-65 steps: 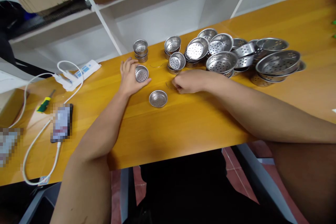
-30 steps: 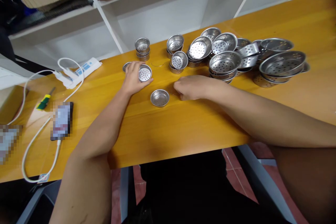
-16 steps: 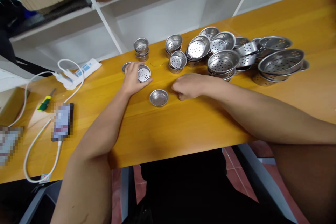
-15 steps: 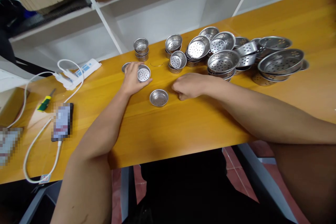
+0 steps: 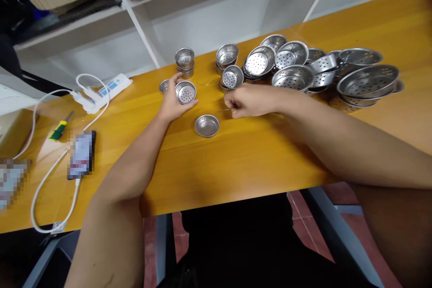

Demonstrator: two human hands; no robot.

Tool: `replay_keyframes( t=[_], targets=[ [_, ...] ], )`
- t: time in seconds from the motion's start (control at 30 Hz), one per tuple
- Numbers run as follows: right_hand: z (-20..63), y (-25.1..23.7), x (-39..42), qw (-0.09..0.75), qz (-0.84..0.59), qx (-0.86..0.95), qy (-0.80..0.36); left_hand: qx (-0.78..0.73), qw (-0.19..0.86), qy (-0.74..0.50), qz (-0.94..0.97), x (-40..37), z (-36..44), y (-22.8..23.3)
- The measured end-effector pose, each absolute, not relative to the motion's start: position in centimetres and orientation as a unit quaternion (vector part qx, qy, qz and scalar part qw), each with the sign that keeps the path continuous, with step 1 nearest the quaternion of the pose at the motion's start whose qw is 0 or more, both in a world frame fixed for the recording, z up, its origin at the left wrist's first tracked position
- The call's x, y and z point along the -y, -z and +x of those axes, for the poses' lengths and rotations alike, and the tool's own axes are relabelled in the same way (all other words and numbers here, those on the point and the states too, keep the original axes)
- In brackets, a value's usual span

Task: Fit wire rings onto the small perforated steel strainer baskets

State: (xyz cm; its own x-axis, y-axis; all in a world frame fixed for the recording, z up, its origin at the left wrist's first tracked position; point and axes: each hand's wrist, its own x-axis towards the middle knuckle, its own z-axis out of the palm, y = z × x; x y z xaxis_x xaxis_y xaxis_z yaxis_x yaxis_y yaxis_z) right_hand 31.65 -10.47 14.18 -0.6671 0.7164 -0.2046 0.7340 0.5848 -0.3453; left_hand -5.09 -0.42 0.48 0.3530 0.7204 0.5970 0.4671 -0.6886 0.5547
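Note:
My left hand [image 5: 172,99] curls around a small perforated metal cup [image 5: 186,93], thumb along its near edge and fingers on its far left side. A smaller metal cup [image 5: 164,86] lies just left of those fingers, partly covered. My right hand [image 5: 248,100] is closed in a pinch above the table, in front of a small stack of perforated cups [image 5: 232,76]. A faint thin line shows by its fingertips, too fine to identify. Between and nearer than both hands, a shallow perforated metal dish [image 5: 207,126] rests on the table.
Stacked cups [image 5: 184,59] and another stack [image 5: 227,55] stand farther back. Many larger perforated bowls [image 5: 293,78] crowd the right. A thin curved wire [image 5: 205,83] lies between stacks. On the left are a power strip [image 5: 108,94], a screwdriver [image 5: 60,129] and a cabled phone [image 5: 81,155].
My right hand has shifted slightly away from me, toward the small cup stack. My left index finger has lifted a little, while the hand stays around the cup.

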Motion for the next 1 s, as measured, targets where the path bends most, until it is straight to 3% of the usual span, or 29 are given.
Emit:
replay_keyframes(
  t=[0.2,0.4,0.67,1.0],
  targets=[
    [31.6,-14.1,10.5,-0.153,0.419,-0.862,0.240,-0.365,0.191,-0.474,0.778,0.4,-4.6,0.1],
    [31.0,-12.9,10.3,-0.245,0.439,-0.817,0.284,-0.366,0.217,-0.496,0.757,0.8,-3.8,0.2],
    [30.5,-10.6,9.2,-0.324,0.418,-0.773,0.350,-0.334,0.216,-0.479,0.783,1.0,-3.3,0.2],
    [29.8,-9.2,8.2,-0.347,0.361,-0.780,0.374,-0.349,0.190,-0.488,0.777,1.9,-2.7,-0.5]
  ],
)
